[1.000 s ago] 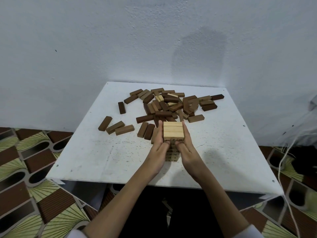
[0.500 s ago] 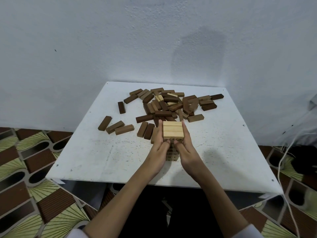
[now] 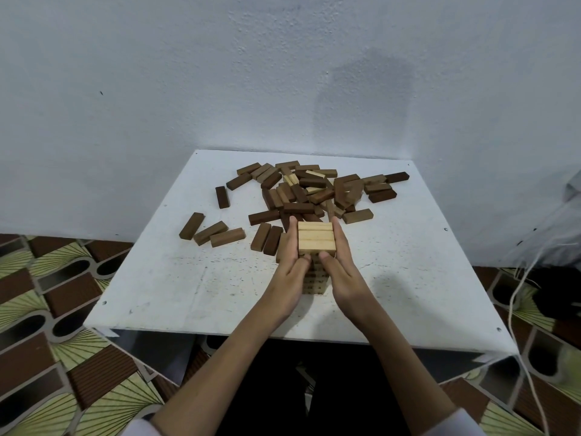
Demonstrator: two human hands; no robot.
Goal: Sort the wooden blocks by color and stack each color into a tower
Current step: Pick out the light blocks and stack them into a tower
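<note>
Tower (image 3: 315, 247) of light blocks standing near front-centre of white surface (image 3: 163, 278), top layer = 3 blocks side by side. Left hand (image 3: 287, 272) + right hand (image 3: 344, 275) flat against opposite sides, fingers straight, thumbs on the near face; pressing, not curled round anything. Probably squaring up the layers so stack stays plumb before next move. Pressing from both sides at once keeps load balanced, avoids tipping.

Unsorted pile (image 3: 314, 190) just behind tower, mostly mid-brown + dark-brown, a few light blocks (image 3: 290, 179) buried in it. Few strays apart to the left: dark block (image 3: 222, 197), trio of brown blocks (image 3: 212, 231). Two more blocks (image 3: 266, 239) just left of left hand. Brown/dark towers not begun, so task judged early-to-mid.

Hidden / unclear:
- lower tower layers mostly covered by hands + wrists, layer count can't tell
- markings on lower blocks' faces, illegible
- block touching left hand's far side, colour partly masked
- how many light blocks remain under pile, can't tell
- mid vs dark brown hard to separate in dim light
- cord (image 3: 515, 297) at right edge, cut off by frame
</note>
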